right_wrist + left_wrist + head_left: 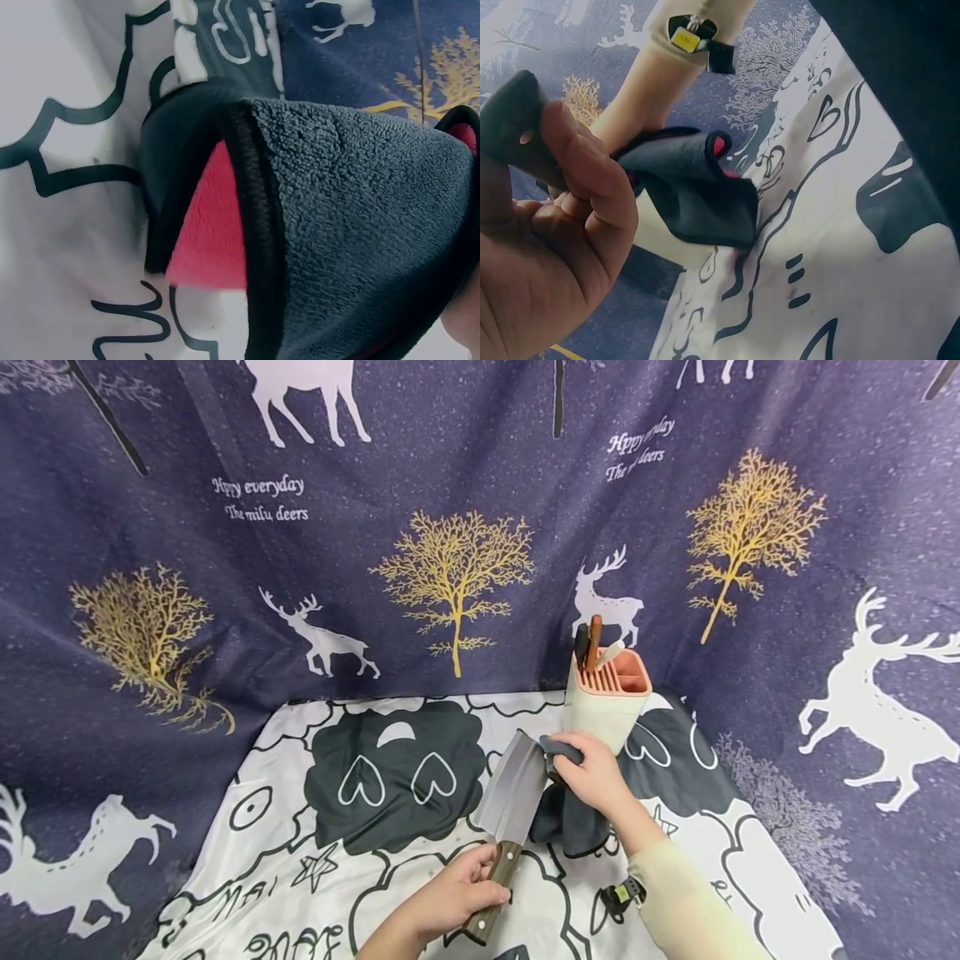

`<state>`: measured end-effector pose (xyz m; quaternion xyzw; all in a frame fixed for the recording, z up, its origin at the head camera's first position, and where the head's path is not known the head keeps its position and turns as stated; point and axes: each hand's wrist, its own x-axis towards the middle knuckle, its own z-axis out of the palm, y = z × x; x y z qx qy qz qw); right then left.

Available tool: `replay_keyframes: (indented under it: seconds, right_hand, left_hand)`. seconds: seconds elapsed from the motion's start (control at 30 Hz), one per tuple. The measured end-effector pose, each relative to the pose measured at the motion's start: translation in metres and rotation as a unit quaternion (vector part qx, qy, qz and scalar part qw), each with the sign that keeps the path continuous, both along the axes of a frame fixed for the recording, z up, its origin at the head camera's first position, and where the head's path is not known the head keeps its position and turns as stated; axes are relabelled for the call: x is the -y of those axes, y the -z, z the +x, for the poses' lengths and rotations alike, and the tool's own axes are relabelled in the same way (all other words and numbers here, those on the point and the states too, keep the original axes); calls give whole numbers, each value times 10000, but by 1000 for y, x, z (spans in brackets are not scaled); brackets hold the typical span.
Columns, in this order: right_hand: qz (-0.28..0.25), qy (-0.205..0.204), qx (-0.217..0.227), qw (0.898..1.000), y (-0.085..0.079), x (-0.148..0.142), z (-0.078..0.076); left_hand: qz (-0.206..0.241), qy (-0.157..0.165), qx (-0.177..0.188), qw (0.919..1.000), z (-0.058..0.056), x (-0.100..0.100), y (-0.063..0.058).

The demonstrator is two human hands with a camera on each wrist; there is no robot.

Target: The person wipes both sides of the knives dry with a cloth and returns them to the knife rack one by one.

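My left hand (pixel 465 893) grips the dark wooden handle of a cleaver (pixel 512 793), its broad grey blade slanting up and away. In the left wrist view, the fingers curl round the handle's butt end (pixel 514 124). A dark grey cloth (pixel 573 827) with a black edge hangs from my right hand (pixel 592 772), which holds a bunched part of it beside the blade's far end. Whether cloth and blade touch is not clear. The right wrist view shows the cloth's fuzzy grey face (pixel 360 210) and pink underside (pixel 210 232); most of that hand is out of frame.
A cream knife block (pixel 596 718) with an orange slotted top stands behind my right hand, several handles sticking up from it. Black-and-white patterned fabric (pixel 277 827) covers the table. Behind hangs a dark blue curtain (pixel 480 468) printed with deer and trees.
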<state>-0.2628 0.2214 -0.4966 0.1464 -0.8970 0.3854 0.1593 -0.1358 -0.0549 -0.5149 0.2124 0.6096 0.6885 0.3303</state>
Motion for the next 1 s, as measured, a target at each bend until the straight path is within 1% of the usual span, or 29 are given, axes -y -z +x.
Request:
replay_keyframes:
  seconds: [0.1, 0.2, 0.3, 0.4, 0.47, 0.53, 0.63, 0.7, 0.83, 0.93, 1.0]
  right_hand:
    - [-252, 93, -111, 9996, -8, -4, 7]
    - [-414, 69, -272, 9987, -17, -4, 13]
    - [-489, -207, -447, 9976, -25, 5, 21]
    - [-453, -716, -685, 9940, -30, 23, 30]
    - [-282, -1149, -891, 9890, -33, 38, 36]
    - [63, -1583, -1097, 9813, -35, 52, 42]
    - [672, -1985, -1418, 9675, -35, 70, 48]
    - [928, -2076, -1563, 9612, -33, 77, 50]
    - [1127, -2110, -1730, 9554, -31, 82, 50]
    - [1365, -2156, -1846, 9491, -32, 84, 48]
    - [1556, -2111, -1909, 9459, -33, 85, 45]
  left_hand:
    - [33, 46, -118, 9999, -2, 2, 0]
    - [32, -37, -206, 9998, -4, 4, 0]
    - [11, -136, -138, 9998, -6, 4, -2]
    - [-14, -188, -4, 9998, -9, 1, -5]
    - [-12, -192, 28, 9998, -11, -1, -6]
    - [13, -191, 29, 9998, -13, -4, -7]
    - [21, -229, -35, 9997, -15, -7, -6]
    - [33, -263, -70, 9996, -17, -8, -5]
    - [98, -221, -39, 9997, -18, -8, -3]
    - [121, -128, 22, 9998, -18, -6, -2]
    - [98, -121, 41, 9999, -17, -5, -2]
